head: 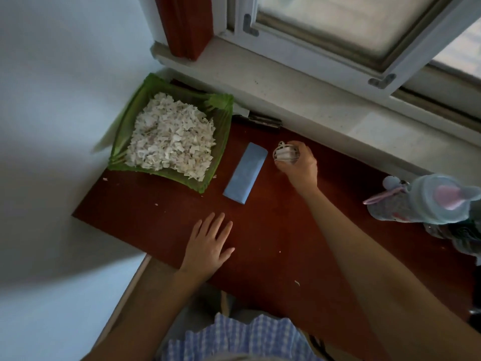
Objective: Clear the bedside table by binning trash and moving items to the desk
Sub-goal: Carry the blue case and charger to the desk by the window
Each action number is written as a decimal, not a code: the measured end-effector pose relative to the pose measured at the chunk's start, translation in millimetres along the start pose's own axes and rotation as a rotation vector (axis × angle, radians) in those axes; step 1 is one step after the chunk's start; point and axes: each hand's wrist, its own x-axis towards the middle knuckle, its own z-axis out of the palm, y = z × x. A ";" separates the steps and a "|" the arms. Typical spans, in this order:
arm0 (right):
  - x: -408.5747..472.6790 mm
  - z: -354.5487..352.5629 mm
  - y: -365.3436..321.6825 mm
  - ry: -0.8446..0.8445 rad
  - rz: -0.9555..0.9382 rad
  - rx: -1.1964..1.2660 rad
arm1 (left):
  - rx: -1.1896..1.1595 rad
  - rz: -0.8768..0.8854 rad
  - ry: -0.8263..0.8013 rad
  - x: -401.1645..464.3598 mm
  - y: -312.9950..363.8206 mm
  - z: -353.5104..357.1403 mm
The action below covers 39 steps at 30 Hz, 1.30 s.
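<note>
While the right hand (pixel 299 165) grips a small white bundle (pixel 285 153), the desk (pixel 273 243) bears both.
Bundle sits at the hand's ten o'clock; blue case (pixel 245 173) lies at its nine; left hand (pixel 208 246) rests flat, fingers spread.

Two hands: the left (pixel 208 246) and the right (pixel 302 168). One counter (pixel 260 256). One green tray (pixel 221 142), heaped with paper scraps (pixel 171 136) too many to count. One blue case (pixel 246 173). One small white bundle (pixel 285 153). One bottle (pixel 429 199). A few loose scraps lie on the counter.
</note>
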 end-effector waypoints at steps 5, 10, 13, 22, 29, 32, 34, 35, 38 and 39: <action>17.3 3.7 1.3 0.001 0.015 -0.073 | -0.007 0.008 -0.026 -0.6 -4.3 -1.3; 23.4 5.6 4.4 0.027 0.025 -0.104 | -0.015 0.010 -0.056 0.2 -6.2 -1.5; 22.7 6.1 5.1 0.030 0.017 -0.118 | -0.011 0.012 -0.048 0.2 -6.6 -1.3; 21.3 6.3 6.0 0.009 0.052 -0.172 | 0.009 0.040 -0.008 -0.7 -8.2 -0.4; 13.1 1.1 8.0 -0.019 0.030 -0.245 | 0.024 0.054 0.006 -0.6 -7.7 -2.6; 6.2 -3.5 8.2 -0.020 0.014 -0.275 | 0.023 0.064 0.012 0.0 -7.1 -4.1; -1.9 -7.2 7.9 -0.012 0.009 -0.274 | 0.030 0.067 0.002 1.2 -7.6 -6.7; -7.4 -9.2 7.7 -0.003 0.005 -0.270 | 0.032 0.068 -0.004 2.1 -7.8 -8.4; -32.8 -15.0 10.0 0.026 -0.005 -0.274 | 0.037 0.075 -0.018 3.6 -5.9 -11.8; -44.1 -16.3 11.5 0.029 -0.008 -0.283 | 0.036 0.071 -0.021 4.1 -5.5 -13.1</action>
